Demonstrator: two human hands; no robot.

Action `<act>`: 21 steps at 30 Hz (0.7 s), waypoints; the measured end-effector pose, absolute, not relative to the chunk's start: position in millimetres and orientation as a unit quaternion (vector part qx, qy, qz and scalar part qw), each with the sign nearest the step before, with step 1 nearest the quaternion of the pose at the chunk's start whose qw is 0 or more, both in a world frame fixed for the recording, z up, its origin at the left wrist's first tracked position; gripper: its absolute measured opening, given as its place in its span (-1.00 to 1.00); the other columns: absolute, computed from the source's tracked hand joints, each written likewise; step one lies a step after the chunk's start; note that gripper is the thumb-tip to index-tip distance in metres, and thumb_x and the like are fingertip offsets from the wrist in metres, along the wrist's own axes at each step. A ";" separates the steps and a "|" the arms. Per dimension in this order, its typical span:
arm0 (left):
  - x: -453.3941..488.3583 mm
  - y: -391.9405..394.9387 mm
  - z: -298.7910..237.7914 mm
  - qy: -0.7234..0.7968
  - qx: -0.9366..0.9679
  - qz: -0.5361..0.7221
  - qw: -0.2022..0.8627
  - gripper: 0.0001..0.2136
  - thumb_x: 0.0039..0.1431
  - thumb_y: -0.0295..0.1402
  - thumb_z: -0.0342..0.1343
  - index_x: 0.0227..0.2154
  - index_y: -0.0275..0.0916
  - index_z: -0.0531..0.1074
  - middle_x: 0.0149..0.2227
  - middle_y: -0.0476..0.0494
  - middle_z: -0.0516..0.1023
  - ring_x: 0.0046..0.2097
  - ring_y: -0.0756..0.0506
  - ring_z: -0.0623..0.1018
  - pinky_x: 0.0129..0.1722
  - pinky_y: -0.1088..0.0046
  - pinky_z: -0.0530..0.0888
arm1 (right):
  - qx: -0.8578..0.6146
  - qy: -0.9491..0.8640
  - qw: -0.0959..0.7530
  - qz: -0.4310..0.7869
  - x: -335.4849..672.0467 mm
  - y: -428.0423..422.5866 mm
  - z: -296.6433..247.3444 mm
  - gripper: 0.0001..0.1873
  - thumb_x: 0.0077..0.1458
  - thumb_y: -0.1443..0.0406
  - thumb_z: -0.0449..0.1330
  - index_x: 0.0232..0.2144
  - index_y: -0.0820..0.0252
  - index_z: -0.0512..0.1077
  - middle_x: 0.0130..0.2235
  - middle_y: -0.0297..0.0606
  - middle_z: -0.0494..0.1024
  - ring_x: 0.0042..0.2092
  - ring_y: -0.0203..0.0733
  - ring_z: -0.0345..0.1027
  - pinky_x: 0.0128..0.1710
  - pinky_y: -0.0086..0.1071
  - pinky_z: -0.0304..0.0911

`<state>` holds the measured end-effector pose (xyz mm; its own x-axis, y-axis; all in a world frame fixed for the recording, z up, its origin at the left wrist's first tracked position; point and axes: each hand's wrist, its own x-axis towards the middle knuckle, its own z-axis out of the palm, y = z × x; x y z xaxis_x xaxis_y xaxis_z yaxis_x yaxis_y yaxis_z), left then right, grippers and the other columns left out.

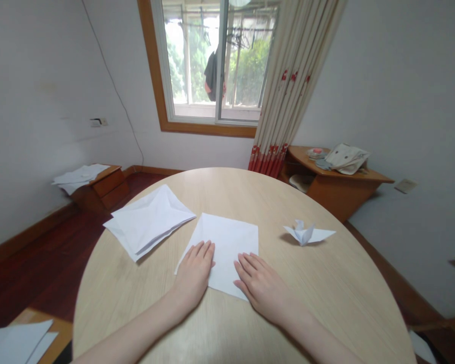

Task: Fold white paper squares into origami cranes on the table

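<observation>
A square white paper sheet lies on the round wooden table in front of me. My left hand rests flat on the sheet's near left edge, fingers stretched out together. My right hand lies flat on its near right corner, fingers extended. Neither hand holds anything. A stack of creased white sheets sits to the left of the sheet. A folded white paper crane stands to the right, apart from both hands.
A low wooden cabinet with papers on top stands at the left wall. A wooden corner shelf with cloth items sits at the right, beside a curtain and window. More paper lies at the bottom left.
</observation>
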<state>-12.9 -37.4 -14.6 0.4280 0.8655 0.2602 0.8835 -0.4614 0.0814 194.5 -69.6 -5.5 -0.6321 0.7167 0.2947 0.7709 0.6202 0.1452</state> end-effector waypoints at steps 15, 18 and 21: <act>-12.1 -42.6 -7.0 -0.482 -0.840 -0.247 -0.019 -0.65 0.23 -0.40 -0.01 0.08 -0.32 0.29 0.12 -0.31 0.39 0.13 -0.25 0.38 0.11 0.11 0.36 | -0.393 -0.901 0.173 -0.063 213.7 -55.7 12.9 -0.66 0.27 0.36 -0.05 0.00 0.25 0.42 0.02 -0.10 0.51 0.04 -0.03 0.36 0.04 -0.07 0.27; -8.7 -48.8 -4.1 -0.450 -0.845 -0.280 -0.070 -0.64 0.24 -0.36 0.00 0.09 -0.27 0.27 0.11 -0.29 0.38 0.13 -0.21 0.39 0.10 0.16 0.39 | -0.414 -0.888 0.193 -0.050 225.2 -44.2 7.1 -0.64 0.27 0.35 -0.04 0.05 0.17 0.39 0.07 -0.13 0.47 0.09 -0.05 0.32 0.06 -0.06 0.27; -4.7 -54.8 -3.1 -0.423 -0.856 -0.276 -0.110 -0.64 0.24 -0.37 0.01 0.10 -0.25 0.27 0.12 -0.28 0.37 0.14 -0.18 0.39 0.11 0.21 0.38 | -0.433 -0.881 0.188 -0.030 231.9 -35.4 -2.3 -0.58 0.28 0.34 -0.07 0.16 0.14 0.27 0.18 -0.13 0.34 0.20 -0.09 0.19 0.15 -0.04 0.18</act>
<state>-4.7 -54.8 -3.1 0.4900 0.7842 0.3806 0.6629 -0.6188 0.4215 231.9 -35.4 -2.3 -0.5539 0.7521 0.3572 0.7746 0.6228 -0.1102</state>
